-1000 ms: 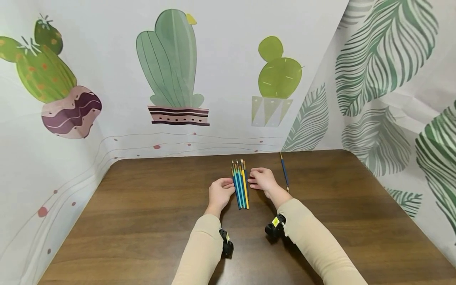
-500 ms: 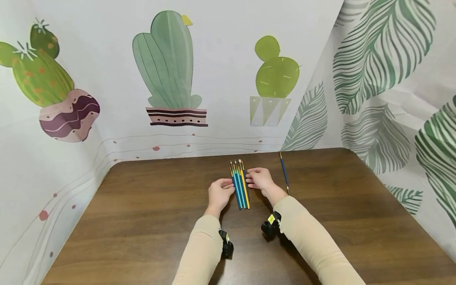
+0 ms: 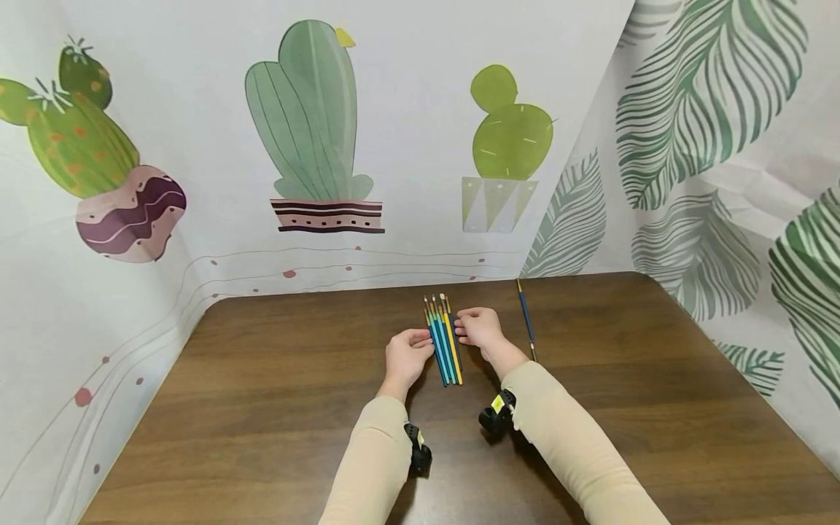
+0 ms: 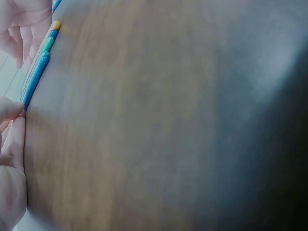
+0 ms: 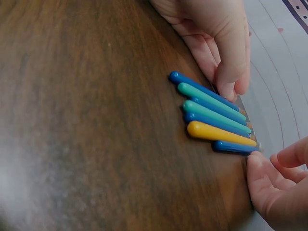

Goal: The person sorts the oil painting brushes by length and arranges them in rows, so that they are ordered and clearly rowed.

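Several paintbrushes (image 3: 442, 350) lie side by side on the brown table, bristles toward the wall and handle ends toward me. Their handles are blue, teal and yellow; in the right wrist view the yellow handle (image 5: 216, 133) is the thickest, beside a blue one at the outer edge. My left hand (image 3: 407, 357) rests along the row's left side, fingertips right at the outer blue handle (image 4: 36, 82). On the other side, my right hand (image 3: 482, 329) has its fingertips against the right edge of the row, fingers loosely bent. The brushes lie between both hands.
One more blue-handled paintbrush (image 3: 526, 317) lies apart to the right, beyond my right hand, near the table's back edge. Behind the wooden table (image 3: 262, 408) hangs a white cloth (image 3: 420, 146) printed with cacti and leaves.
My right hand has moved slightly left, up to the brushes. The handle ends of the row have shifted a little to the right. My left hand has stayed nearly still.
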`<action>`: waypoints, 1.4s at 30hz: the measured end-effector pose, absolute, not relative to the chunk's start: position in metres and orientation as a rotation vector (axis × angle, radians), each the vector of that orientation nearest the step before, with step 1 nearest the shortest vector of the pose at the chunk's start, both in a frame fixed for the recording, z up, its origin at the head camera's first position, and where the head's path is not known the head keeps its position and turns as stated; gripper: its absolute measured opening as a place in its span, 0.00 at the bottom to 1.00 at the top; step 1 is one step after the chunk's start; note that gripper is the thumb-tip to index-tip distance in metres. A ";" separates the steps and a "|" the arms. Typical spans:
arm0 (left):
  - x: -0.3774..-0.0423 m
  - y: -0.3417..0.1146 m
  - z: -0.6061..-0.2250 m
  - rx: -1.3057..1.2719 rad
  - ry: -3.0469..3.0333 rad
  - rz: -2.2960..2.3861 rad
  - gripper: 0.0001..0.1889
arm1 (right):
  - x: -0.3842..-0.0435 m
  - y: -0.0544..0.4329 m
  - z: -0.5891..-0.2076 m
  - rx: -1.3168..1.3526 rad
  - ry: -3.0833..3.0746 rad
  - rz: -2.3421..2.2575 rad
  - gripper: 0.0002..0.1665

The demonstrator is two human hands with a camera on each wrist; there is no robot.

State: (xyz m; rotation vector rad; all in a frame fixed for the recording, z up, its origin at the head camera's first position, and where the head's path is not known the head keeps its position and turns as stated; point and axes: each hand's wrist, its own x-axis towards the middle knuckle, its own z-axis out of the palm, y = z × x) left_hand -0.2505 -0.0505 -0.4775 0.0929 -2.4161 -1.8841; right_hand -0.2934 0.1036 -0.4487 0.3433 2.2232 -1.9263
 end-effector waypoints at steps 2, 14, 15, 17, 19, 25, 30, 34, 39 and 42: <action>-0.250 -0.050 -0.478 0.086 -2.416 -1.882 0.11 | -0.294 0.104 -0.449 0.347 2.212 -1.934 0.18; -0.250 -0.049 -0.478 0.067 -2.397 -1.905 0.11 | -0.296 0.103 -0.452 0.331 2.286 -1.874 0.15; -0.250 -0.049 -0.478 0.068 -2.394 -1.910 0.11 | -0.296 0.102 -0.453 0.323 2.317 -1.856 0.15; -0.250 -0.049 -0.478 0.075 -2.390 -1.919 0.12 | -0.296 0.100 -0.454 0.310 2.402 -1.797 0.15; -0.250 -0.049 -0.478 0.079 -2.387 -1.925 0.12 | -0.295 0.098 -0.454 0.272 2.515 -1.704 0.15; -0.250 -0.049 -0.477 0.098 -2.381 -1.923 0.13 | -0.292 0.093 -0.449 0.163 2.809 -1.399 0.11; -0.251 -0.049 -0.477 0.115 -2.386 -1.923 0.14 | -0.291 0.092 -0.449 0.188 2.790 -1.402 0.10; -0.250 -0.048 -0.478 0.124 -2.393 -1.907 0.14 | -0.292 0.092 -0.449 0.209 2.734 -1.461 0.10; -0.251 -0.048 -0.480 0.129 -2.392 -1.880 0.14 | -0.292 0.094 -0.451 0.219 2.666 -1.558 0.10; -0.252 -0.048 -0.480 0.138 -2.394 -1.880 0.14 | -0.292 0.095 -0.452 0.219 2.632 -1.605 0.10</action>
